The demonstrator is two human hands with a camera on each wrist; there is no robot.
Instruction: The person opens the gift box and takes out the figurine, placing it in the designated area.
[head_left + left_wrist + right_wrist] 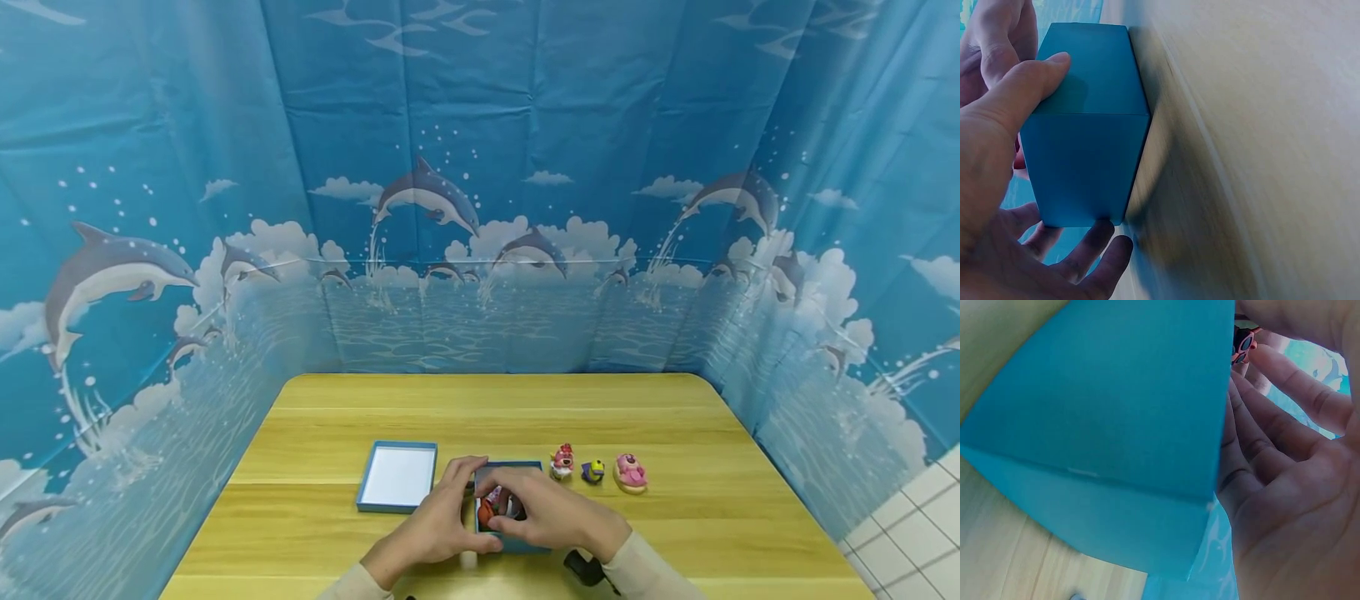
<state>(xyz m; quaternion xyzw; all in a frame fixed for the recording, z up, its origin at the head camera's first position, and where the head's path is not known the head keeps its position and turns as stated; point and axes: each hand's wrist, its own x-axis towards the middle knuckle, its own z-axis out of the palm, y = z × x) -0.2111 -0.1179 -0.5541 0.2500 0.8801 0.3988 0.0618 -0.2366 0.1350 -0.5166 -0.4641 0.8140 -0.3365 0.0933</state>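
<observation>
A blue open-topped box (525, 546) stands near the table's front edge with several small toy figures inside, among them a red one (486, 513). My left hand (442, 518) grips the box at its left, with the thumb (1047, 72) on the near side and fingertips (1102, 231) at the far side. From above, my right hand (543, 508) reaches over the rim, its fingers curled down into the box. A red-and-black toy figure (1243, 347) shows beside the right fingers; I cannot tell whether they pinch it. The box wall hides the fingertips in the right wrist view.
Left of the box lies a blue-rimmed lid (397, 477), white inside facing up. At the right stand a pink-and-white toy figure (562, 462), a yellow-and-purple one (593, 472) and a pink bear figure on a tan base (631, 473). A dolphin-print curtain (480, 317) surrounds the wooden table (300, 467).
</observation>
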